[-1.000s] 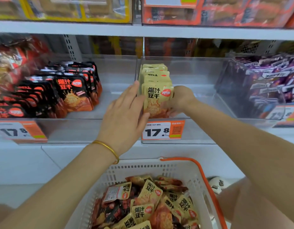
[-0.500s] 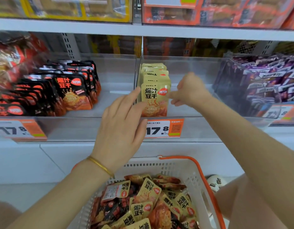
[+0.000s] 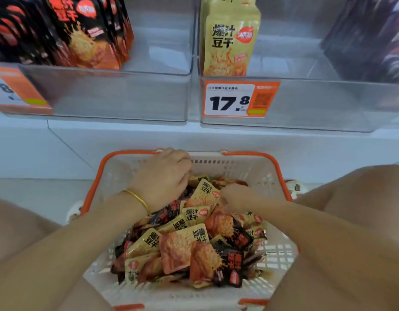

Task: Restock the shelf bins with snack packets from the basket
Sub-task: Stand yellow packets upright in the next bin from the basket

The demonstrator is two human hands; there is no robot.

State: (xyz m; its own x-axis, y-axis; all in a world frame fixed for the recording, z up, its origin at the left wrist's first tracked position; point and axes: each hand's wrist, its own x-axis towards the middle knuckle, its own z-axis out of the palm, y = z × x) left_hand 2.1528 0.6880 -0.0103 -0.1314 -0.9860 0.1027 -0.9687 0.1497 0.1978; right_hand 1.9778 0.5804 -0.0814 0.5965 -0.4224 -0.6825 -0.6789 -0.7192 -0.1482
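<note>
The right hand [image 3: 235, 196] is knuckles-up with its fingers curled tight, and it appears to pinch the right edge of a yellow packet [image 3: 205, 192] that stands tilted above the pile. Just to its left, the left hand [image 3: 163, 179], with a gold bangle [image 3: 138, 198] on the wrist, has its fingers curled down into the heap. Its fingertips are buried, so I cannot tell whether it holds anything.

Under and nearer than both hands lies the loose pile of snack packets [image 3: 189, 250], yellow and black mixed together. They fill a white basket [image 3: 258, 170] with an orange rim, which sits between the person's knees.

Above and beyond the hands is a clear bin [image 3: 317, 104] with a price tag [image 3: 238, 98] on its front. It holds one upright row of yellow packets [image 3: 231, 41] at its left side. Up and to the left, a second bin [image 3: 117, 93] holds black packets [image 3: 82, 30].

Likely risks:
- The flavours are jumbled, so a hasty grab could carry a black packet into the yellow bin.
- A pinch on one edge is weak, and the glossy packet may slip on the lift.
- Pushing new stock in could topple the standing row.
- The buried hand may spill neighbouring packets over the rim.
</note>
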